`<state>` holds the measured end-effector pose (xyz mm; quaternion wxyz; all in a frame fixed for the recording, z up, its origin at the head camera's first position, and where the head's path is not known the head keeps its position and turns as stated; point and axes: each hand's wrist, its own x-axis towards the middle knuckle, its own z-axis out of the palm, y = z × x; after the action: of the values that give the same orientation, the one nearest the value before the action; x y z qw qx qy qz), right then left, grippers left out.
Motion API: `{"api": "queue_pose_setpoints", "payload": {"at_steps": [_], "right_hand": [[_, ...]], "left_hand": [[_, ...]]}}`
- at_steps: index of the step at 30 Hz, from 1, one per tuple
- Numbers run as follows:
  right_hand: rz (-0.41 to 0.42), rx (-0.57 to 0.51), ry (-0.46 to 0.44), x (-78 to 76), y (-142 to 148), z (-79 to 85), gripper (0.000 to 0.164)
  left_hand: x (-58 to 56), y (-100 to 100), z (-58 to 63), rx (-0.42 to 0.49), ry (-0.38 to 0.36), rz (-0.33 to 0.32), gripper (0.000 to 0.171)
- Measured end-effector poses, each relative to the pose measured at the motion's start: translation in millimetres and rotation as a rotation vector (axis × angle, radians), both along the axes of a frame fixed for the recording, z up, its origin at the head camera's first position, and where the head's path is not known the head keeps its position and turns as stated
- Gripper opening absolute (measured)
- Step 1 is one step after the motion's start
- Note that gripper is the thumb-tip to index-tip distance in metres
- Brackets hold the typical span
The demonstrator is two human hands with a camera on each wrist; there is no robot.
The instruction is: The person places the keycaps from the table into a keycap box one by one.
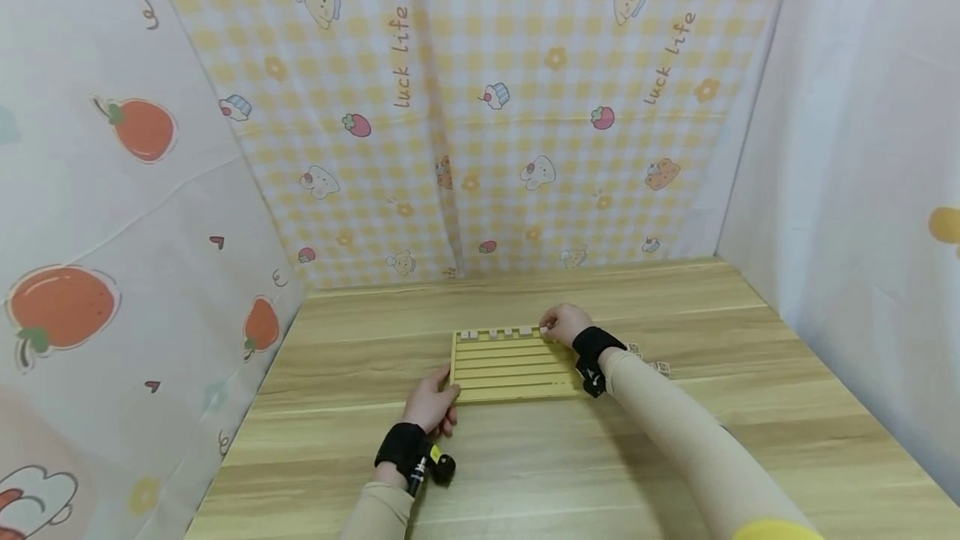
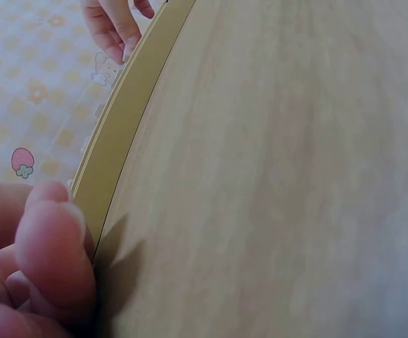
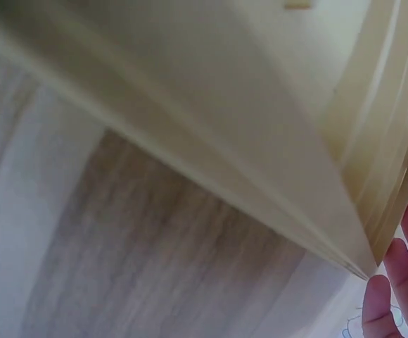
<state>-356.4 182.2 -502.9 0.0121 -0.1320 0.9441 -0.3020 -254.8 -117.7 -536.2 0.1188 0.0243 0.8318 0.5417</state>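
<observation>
A yellow tray [image 1: 510, 371] with long parallel grooves lies on the table, and several small pale tiles [image 1: 508, 332] stand in a row along its far groove. At the tray's near left corner, my left hand [image 1: 430, 403] grips the edge, thumb at the corner and other fingers lower along the outside. My right hand [image 1: 567, 323] is at the far right corner, thumb and index finger pinching a small pale tile [image 1: 544, 330] at the end of the row. Its fingertips [image 3: 380, 299] show beside the tray's corner in the right wrist view.
Several loose lettered tiles [image 1: 660, 367] lie on the wooden table [image 1: 525, 465] right of the tray, partly behind my right wrist. A checkered cloth [image 1: 480, 190] hangs behind the table, with white printed cloths [image 1: 847, 215] at both sides.
</observation>
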Motion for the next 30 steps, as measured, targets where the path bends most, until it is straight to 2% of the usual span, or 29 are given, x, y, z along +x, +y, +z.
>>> {"api": "queue_pose_setpoints", "payload": {"at_steps": [5, 11, 15, 30], "right_hand": [[-0.028, 0.023, -0.031, 2.6, -3.9, 1.2, 0.012], [-0.035, 0.051, 0.072, 10.1, -5.0, -2.6, 0.013], [-0.054, 0.065, 0.098, 11.8, -6.0, -3.1, 0.017], [-0.049, 0.122, 0.057, 6.7, -5.8, -0.9, 0.024]], "left_hand": [[1.7, -0.3, 0.1, 0.015, -0.003, 0.002, 0.061], [2.6, 0.4, 0.0, 0.015, 0.004, 0.000, 0.060], [3.1, 0.1, 2.3, 0.014, 0.003, -0.003, 0.060], [2.2, -1.4, 4.5, 0.006, -0.008, 0.001, 0.058]]}}
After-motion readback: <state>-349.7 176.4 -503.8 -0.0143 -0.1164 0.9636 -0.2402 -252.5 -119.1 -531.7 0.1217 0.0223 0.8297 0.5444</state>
